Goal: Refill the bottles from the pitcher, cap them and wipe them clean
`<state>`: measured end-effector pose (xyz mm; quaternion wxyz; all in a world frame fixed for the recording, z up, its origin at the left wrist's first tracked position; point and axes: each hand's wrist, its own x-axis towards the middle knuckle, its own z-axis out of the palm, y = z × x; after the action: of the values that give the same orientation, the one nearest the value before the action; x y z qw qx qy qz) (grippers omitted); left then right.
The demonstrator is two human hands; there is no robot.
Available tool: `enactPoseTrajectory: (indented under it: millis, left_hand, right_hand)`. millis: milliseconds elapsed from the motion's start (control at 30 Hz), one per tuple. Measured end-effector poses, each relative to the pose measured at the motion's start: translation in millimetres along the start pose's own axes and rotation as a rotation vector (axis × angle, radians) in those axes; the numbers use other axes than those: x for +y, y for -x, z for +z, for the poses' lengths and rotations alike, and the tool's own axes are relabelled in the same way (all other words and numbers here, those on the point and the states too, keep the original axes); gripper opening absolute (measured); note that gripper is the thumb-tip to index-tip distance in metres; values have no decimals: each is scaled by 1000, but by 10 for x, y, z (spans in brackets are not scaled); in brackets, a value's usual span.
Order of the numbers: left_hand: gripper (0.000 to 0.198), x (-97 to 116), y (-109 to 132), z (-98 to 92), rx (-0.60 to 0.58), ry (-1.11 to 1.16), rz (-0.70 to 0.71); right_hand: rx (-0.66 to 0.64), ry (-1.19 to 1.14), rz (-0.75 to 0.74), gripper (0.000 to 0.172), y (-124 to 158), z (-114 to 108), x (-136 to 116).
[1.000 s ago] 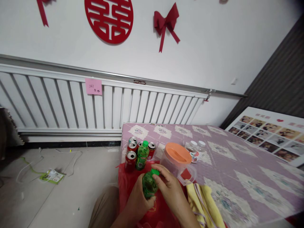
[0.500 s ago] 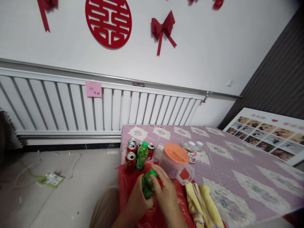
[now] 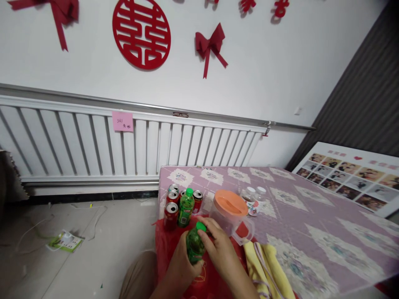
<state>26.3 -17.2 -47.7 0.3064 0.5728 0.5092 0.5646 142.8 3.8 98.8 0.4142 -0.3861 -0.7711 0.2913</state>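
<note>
Centrally, near the lower edge, a small green bottle (image 3: 194, 246) is shown held above a red sheet (image 3: 170, 245) that is draped over the near left corner of the counter (image 3: 311, 216). The bottle's body is wrapped by the left hand (image 3: 182, 265), which is clenched around it from below and behind. The green cap (image 3: 201, 226) is gripped by the thumb and fingers of the right hand (image 3: 218, 248), which is laid over the bottle's top from the right. The bottle is tilted slightly, with the cap pointing up and away from the wearer.

Just beyond the hands, a second green bottle (image 3: 186, 206) is seen upright among several red cans (image 3: 171, 213), whose tops are opened. To the right of these, a clear pitcher (image 3: 222, 218) closed with an orange lid (image 3: 230, 202) is placed, its handle turned towards the wearer. Two small jars (image 3: 255, 193) with white lids are set just behind it. A yellow cloth (image 3: 268, 270) is laid at the counter's near edge, beside the right forearm. A white radiator (image 3: 77, 145) bearing a pink note (image 3: 122, 121) is mounted along the wall, and a photo board (image 3: 352, 176) is propped at the far right.
</note>
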Motion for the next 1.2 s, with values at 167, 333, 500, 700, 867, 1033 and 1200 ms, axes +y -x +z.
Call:
enactPoseTrajectory:
  millis: [167,333,500,700,867,1033,1200]
  left_hand:
    - [75,-18,12,7,6,4,-34]
    - [74,41,6,-15,-14,34,-32]
    - [74,75,4,-42,-12,28,-79]
    - [77,79,7,-31,-16,5,-93]
    - [77,107,-5,-35,-14,-16,-111]
    - [78,130,-5,-47,-22,-10,-106]
    - [77,141,-10,-46,-27,-28,-103]
  right_hand:
    - [-65,1,3,35,-9,-31,-17]
    - [-78,7,15,30,-63,-91,-12]
    - [-137,76,-12,26,-128,-168,-50]
    - [-206,117,-81,24,-210,-247,-112]
    - [-250,162,-103,30,-258,-293,-119]
    - [-367,170,-138,40,-295,-377,-191]
    - [-447,286,-200,44,-363,-411,-318]
